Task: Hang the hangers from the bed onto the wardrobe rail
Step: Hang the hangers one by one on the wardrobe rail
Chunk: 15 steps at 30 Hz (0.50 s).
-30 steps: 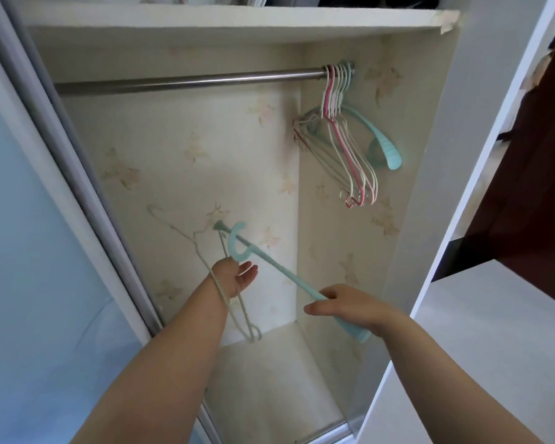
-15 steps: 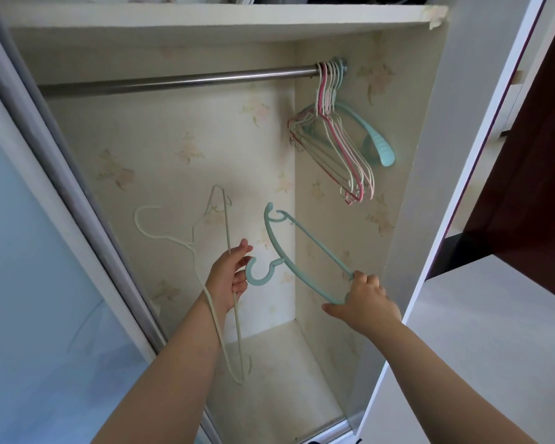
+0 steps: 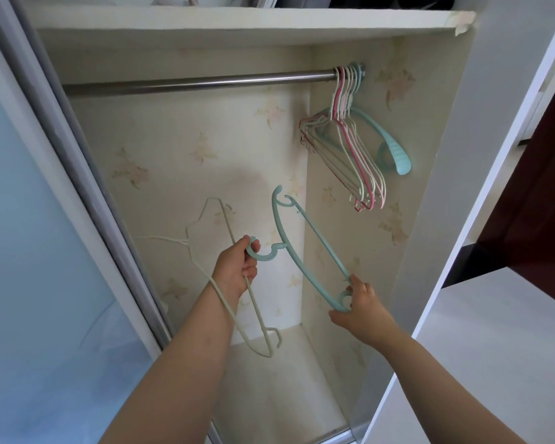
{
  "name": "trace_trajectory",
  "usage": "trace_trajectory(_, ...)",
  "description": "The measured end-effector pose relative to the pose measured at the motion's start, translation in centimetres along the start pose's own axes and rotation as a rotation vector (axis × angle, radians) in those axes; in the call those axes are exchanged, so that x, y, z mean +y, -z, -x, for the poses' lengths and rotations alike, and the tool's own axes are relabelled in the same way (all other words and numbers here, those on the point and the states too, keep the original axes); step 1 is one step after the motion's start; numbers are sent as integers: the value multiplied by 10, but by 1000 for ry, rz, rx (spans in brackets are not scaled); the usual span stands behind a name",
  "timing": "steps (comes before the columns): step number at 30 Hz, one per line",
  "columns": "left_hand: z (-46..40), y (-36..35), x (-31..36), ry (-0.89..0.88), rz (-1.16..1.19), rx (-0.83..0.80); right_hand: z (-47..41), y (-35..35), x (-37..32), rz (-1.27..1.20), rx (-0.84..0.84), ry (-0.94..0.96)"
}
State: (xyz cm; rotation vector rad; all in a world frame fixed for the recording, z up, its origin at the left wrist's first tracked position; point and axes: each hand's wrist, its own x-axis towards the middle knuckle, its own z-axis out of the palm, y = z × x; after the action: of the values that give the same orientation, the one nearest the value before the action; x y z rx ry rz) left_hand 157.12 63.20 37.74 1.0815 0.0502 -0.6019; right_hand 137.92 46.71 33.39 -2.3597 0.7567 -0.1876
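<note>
A teal plastic hanger (image 3: 305,254) is held upright-tilted inside the wardrobe, low in the middle. My left hand (image 3: 236,270) grips its hook and also holds a cream wire hanger (image 3: 234,283) whose loop hangs around my left wrist. My right hand (image 3: 359,307) pinches the teal hanger's lower end. The steel rail (image 3: 199,85) runs across the top. Several pink, white and teal hangers (image 3: 356,145) hang bunched at its right end.
A white shelf (image 3: 237,22) sits just above the rail. A sliding door with a grey frame (image 3: 87,200) borders the opening on the left, a white side panel (image 3: 481,174) on the right. The wardrobe floor (image 3: 282,389) lies below my hands.
The teal hanger swung from lying across to standing nearly upright. My left hand closed on its hook, and my right hand shifted to its lower end. Both hands rose slightly.
</note>
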Motion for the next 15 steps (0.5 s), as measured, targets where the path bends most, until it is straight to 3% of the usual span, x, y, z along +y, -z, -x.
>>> trace_trajectory(7, -13, -4, 13, 8, -46, 66, -18, 22, -15, -493, -106, -108)
trace_trajectory(15, -22, -13, 36, -37, -134, 56, -68, 109, -98, -1113, -160, -145)
